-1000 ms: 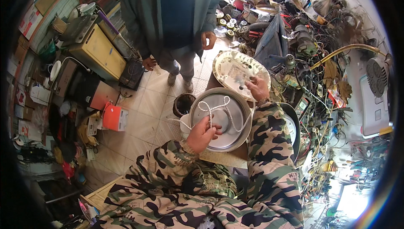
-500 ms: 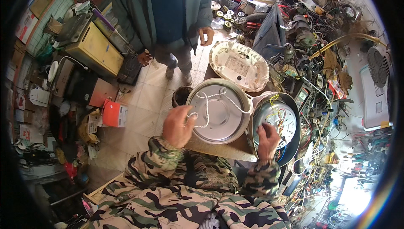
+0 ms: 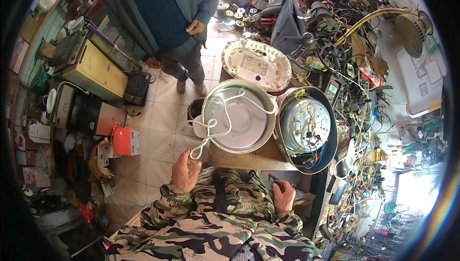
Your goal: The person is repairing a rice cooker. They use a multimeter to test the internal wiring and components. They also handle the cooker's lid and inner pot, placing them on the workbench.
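Nearest, a camouflage garment (image 3: 211,222) is being worn, its sleeves being stretched forward toward both hands. The right hand (image 3: 283,196) is being held low, by the near edge of the wooden surface (image 3: 239,159), its fingers being curled; whether anything is being gripped in it cannot be told. The left hand (image 3: 185,172) is being held just off the near left corner, and a looped end of a white braided cord (image 3: 207,141) is being pinched between its thumb and fingers. From there the cord is being led, twisted on itself, over the rim of a round metal bowl (image 3: 247,130), its slack being spread in bends across the inside toward the right rim. The bowl is being borne by the surface. Just to its right, coloured wires (image 3: 312,119) are being held within a dark-lined shell (image 3: 327,151), over a round metal plate (image 3: 293,127). At the bowl's left, a dark pot (image 3: 194,110) is being partly hidden. Just beyond the bowl, an oval cream cover (image 3: 257,64) is being shown with dark holes and stains. Farther off, a co-worker (image 3: 160,16) is being seen standing on the tiled floor (image 3: 160,99), one hand being held before the body
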Action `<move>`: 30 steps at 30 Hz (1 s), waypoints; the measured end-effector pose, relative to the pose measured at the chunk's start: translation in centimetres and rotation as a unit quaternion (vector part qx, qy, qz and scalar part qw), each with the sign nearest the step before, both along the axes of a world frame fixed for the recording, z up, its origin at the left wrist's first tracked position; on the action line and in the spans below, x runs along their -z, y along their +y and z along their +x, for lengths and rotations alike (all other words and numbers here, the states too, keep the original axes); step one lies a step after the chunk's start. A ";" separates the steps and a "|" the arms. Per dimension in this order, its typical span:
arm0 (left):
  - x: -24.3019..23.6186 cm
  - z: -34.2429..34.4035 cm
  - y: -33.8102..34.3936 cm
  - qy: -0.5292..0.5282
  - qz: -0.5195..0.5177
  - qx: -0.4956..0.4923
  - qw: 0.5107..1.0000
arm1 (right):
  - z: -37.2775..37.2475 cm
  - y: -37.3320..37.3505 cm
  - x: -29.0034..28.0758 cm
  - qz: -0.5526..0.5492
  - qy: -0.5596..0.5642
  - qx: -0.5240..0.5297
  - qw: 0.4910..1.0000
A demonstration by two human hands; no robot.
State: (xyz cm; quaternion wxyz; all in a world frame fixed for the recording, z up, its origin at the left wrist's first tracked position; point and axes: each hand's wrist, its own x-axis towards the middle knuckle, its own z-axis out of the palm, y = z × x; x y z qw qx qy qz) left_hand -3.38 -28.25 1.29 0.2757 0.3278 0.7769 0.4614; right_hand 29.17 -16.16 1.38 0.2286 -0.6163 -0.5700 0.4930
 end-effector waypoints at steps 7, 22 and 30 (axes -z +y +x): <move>-0.8 1.0 1.0 0.029 0.006 0.029 0.999 | 0.9 0.8 -0.1 0.023 -0.017 -0.032 0.999; -2.9 7.7 6.8 0.284 -0.033 -0.235 0.929 | 12.4 17.2 -1.5 0.134 0.024 0.032 0.990; 1.2 11.7 10.0 -0.050 0.010 -0.317 0.947 | 18.0 25.7 1.0 0.182 -0.022 0.053 0.982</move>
